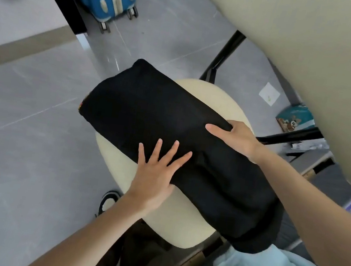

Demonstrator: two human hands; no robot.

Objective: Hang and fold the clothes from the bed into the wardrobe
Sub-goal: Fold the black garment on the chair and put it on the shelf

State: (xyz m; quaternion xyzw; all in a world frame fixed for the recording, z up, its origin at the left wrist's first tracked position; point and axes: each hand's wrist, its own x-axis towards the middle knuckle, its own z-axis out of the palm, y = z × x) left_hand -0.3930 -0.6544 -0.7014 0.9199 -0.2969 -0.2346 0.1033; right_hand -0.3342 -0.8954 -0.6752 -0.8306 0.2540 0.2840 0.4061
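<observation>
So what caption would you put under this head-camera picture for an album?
Left hand flat on a folded black garment on a cream seat, right hand gripping its edge.

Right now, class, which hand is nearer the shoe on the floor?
Left. The left hand lies flat on the garment, close by the shoe; the right hand grips the garment farther right.

Left hand (154, 175), right hand (235, 139): bare, forearms uncovered. Dark brown trousers (142, 260); black-and-white shoe (108, 200) on the floor.
</observation>
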